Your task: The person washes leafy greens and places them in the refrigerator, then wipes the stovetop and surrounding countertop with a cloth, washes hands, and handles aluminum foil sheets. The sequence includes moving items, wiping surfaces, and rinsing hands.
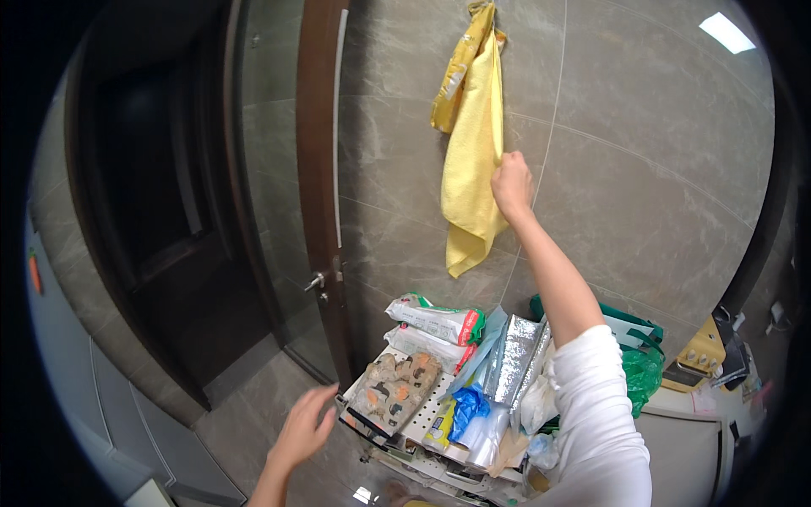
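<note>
A yellow towel (472, 171) hangs from the tiled wall, and my right hand (514, 184) grips its right edge about halfway down. Behind the towel's upper left hangs a darker yellow cloth item (467, 66) with a pale print. My left hand (304, 423) is low on the left with its fingers apart, holding nothing. It is nearest the front left corner of a white perforated rack (431, 409). On that rack lies a patterned, mottled pouch (398, 391) with a black edge.
Two wipes packs (437, 317) lie stacked at the rack's back. Beside them are a silver foil bag (516, 361), a blue plastic bag (467, 409) and a green plastic bag (641, 380). A brown-framed glass door (323, 190) stands left; a yellow appliance (697, 355) is at right.
</note>
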Tool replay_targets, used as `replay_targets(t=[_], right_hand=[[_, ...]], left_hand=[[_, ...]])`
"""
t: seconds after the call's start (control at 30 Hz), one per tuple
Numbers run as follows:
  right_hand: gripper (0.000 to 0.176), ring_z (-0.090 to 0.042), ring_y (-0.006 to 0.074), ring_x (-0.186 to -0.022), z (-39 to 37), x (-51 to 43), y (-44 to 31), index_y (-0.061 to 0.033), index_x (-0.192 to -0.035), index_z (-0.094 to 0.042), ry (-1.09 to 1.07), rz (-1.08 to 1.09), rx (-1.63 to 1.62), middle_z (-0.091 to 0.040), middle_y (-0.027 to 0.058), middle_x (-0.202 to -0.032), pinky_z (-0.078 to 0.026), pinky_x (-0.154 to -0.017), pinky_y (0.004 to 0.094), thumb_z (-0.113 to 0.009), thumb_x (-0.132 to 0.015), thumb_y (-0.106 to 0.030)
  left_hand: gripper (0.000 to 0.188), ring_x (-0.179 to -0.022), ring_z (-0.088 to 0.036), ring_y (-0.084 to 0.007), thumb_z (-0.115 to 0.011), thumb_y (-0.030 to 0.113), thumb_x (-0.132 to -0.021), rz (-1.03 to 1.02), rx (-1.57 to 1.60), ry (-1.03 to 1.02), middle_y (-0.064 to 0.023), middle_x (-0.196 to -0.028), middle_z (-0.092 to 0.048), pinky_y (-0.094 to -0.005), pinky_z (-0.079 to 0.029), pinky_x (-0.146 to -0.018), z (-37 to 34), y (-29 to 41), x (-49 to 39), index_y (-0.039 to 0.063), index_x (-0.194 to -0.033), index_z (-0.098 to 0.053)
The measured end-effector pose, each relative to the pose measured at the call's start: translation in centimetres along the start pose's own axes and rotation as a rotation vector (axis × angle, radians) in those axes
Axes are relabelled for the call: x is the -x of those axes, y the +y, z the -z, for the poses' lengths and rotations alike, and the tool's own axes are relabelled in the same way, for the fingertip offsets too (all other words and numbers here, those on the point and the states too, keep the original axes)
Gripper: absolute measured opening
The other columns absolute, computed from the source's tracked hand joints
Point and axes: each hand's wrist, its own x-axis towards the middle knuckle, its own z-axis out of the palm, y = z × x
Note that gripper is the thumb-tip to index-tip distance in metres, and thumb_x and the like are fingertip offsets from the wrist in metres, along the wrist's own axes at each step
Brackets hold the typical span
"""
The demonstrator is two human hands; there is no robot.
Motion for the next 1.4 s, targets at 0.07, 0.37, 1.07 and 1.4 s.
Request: replay_targets(t=[0.07, 0.37, 1.07, 1.4], right_hand=[[0.018, -0.063, 0.0321, -0.069, 0.7, -0.6, 2.1, 0.0040, -0.080, -0.061, 0.219, 0.058, -0.004, -0.061, 0.0118, -0.070, -0.050, -0.067, 0.0395, -0.044, -0.083, -0.003], [0.019, -0.062, 0.0220, -0.066, 4.5, -2.8, -9.2, 0.0040, -0.090, -0.062, -0.245, -0.426, -1.916, -0.064, 0.0157, -0.081, -0.051, -0.062, 0.0318, -0.046, -0.082, -0.002], [0.031, -0.063, 0.0239, -0.079, -3.0, 1.1, -10.8, 0.0029, -0.099, -0.062, -0.024, -0.197, -1.252, -0.065, 0.0136, -0.091, -0.051, -0.072, 0.0310, -0.044, -0.090, -0.021], [0.038, -0.064, 0.0247, -0.085, -0.6, 5.2, -12.9, 0.0024, -0.103, -0.062, 0.053, 0.094, -0.510, -0.065, 0.0126, -0.096, -0.051, -0.077, 0.0306, -0.043, -0.094, -0.030]], left_hand=[[0.036, -0.113, -0.051, -0.0327, -0.055, 0.003, -0.082, -0.290, -0.011, 0.048, -0.0180, -0.118, -0.054, -0.0379, -0.040, -0.097, -0.2, 0.3, -7.8, 0.001, -0.118, -0.052], [0.061, -0.121, -0.044, -0.0213, -0.035, 0.054, -0.093, -0.341, 1.474, -0.503, -0.0087, -0.131, -0.047, -0.0342, -0.038, -0.099, 1.3, 14.8, -38.0, 0.008, -0.133, -0.042], [0.050, -0.086, -0.062, -0.0252, -0.038, 0.041, -0.095, -0.296, 2.095, -0.701, -0.0193, -0.104, -0.056, -0.0390, -0.056, -0.075, -0.6, 13.0, -43.0, -0.001, -0.123, -0.044], [0.032, -0.090, -0.058, -0.0179, -0.040, 0.026, -0.096, -0.189, 1.650, -0.278, -0.0107, -0.103, -0.055, -0.0329, -0.051, -0.078, 0.0, 12.8, -45.4, 0.003, -0.115, -0.050]])
